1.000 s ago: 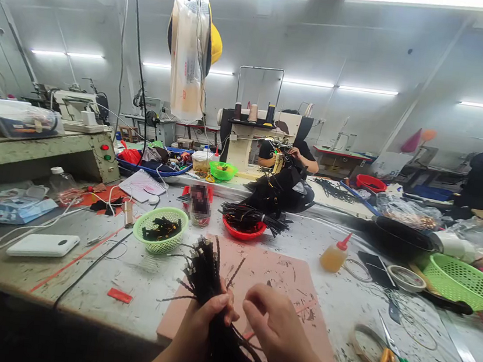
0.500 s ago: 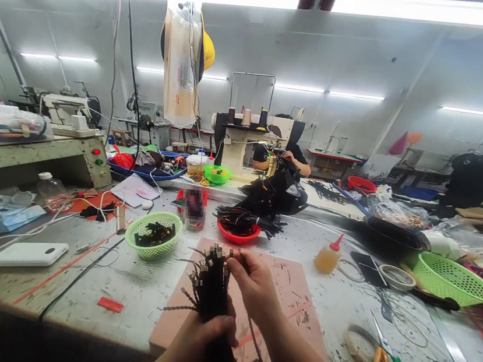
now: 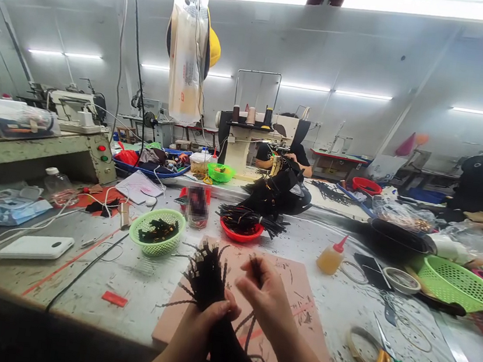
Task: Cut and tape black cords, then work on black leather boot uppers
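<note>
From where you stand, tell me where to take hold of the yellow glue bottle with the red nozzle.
Grip the yellow glue bottle around its squat body, probably coming from the near side. It stands upright on the table beside the pink mat; the thin red tip on top offers little to hold. The right hand, nearest it, is pinching a black strand.

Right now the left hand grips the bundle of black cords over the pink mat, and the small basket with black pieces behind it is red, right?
Not quite: the small basket is green, as the head view shows. The left hand does grip the bundle of black cords over the pink mat.
</note>
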Available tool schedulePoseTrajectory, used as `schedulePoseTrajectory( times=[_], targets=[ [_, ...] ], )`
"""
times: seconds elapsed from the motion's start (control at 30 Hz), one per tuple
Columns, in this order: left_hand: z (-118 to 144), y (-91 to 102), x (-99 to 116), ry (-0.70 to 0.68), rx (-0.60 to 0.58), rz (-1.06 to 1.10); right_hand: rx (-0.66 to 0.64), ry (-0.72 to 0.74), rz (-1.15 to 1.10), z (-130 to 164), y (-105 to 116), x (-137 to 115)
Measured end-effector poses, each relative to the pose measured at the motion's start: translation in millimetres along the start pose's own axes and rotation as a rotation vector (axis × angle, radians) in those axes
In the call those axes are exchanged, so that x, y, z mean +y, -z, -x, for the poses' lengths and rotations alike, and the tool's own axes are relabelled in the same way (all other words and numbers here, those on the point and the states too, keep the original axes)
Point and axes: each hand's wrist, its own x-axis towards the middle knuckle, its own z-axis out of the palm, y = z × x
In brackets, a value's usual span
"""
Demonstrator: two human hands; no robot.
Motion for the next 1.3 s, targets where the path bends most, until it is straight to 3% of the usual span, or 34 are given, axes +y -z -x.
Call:
schedulePoseTrajectory(
  times=[0.1,0.2,0.33,0.5,0.57,0.67,0.83,0.9,1.07,1.3],
  targets=[
    [1.7,-0.8,0.2,0.05,-0.04,-0.149,-0.159,-0.107,0.039,-0.3,-3.0,1.0],
    [1.8,-1.4,-0.5,0.036,-0.019,-0.108,-0.205,-0.139,-0.064,3.5,-8.7,7.2],
    [-0.2,-0.4,-1.4,0.005,-0.045,0.001,-0.138,-0.031,-0.133,12.3,-13.6,15.1],
    [-2.4,3.9,-0.3,0.049,-0.038,0.1,0.055,0.118,-0.179,21.2,-12.2,19.0],
    [-3.1,5.5,0.2,0.023,-0.048,0.048,0.098,0.082,-0.228,18.8,-9.5,19.2],
    [-3.4,5.7,-0.1,-0.038,-0.065,-0.059,0.104,-0.083,-0.315,8.9,-6.3,18.5],
    [0.0,1.3,-0.7,-0.039,-0.068,-0.123,-0.141,-0.175,-0.24,-5.4,-8.4,12.1],
    [1.6,-0.2,0.6,-0.053,-0.068,-0.136,-0.168,-0.192,-0.252,-7.1,-10.7,10.2],
    [2.5,-1.4,3.5,-0.043,-0.053,-0.094,-0.059,-0.231,-0.349,-2.6,-14.7,14.5],
    [0.4,-5.4,6.3,0.018,-0.022,0.126,0.042,-0.239,-0.286,10.5,-15.2,10.4]
  ],
)
